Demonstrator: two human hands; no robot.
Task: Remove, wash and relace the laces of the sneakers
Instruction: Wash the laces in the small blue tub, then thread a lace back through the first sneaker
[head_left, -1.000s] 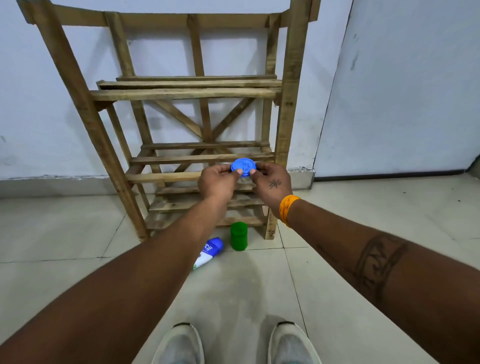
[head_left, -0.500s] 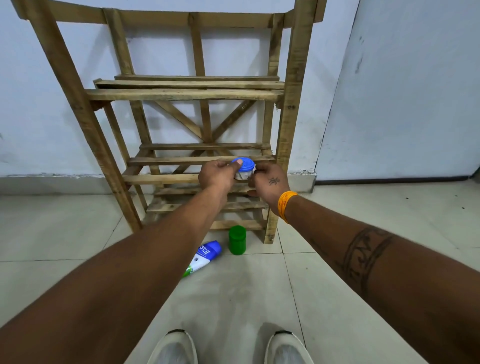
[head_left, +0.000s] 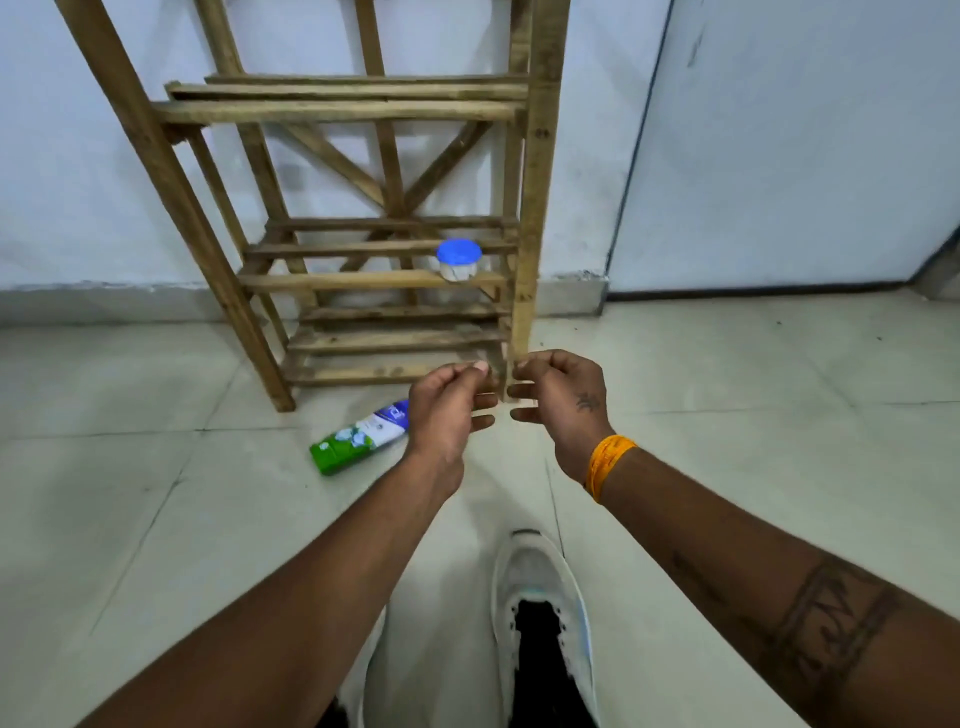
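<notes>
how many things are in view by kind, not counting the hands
rack: 1
jar: 1
tube: 1
sneaker: 1 plainly in view, no laces in its eyelets; a second may lie behind the left arm, cannot tell
wristband: 1
total: 5

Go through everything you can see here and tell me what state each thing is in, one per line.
Small jar with blue lid: closed, upright on a middle rack shelf.
Green and white tube: lying on its side on the floor tiles.
White sneaker: on the floor, no laces visible in its eyelets.
Wooden slatted rack: standing against the wall.
Left hand: fingers loosely curled, holding nothing.
Right hand: fingers loosely curled, holding nothing.
</notes>
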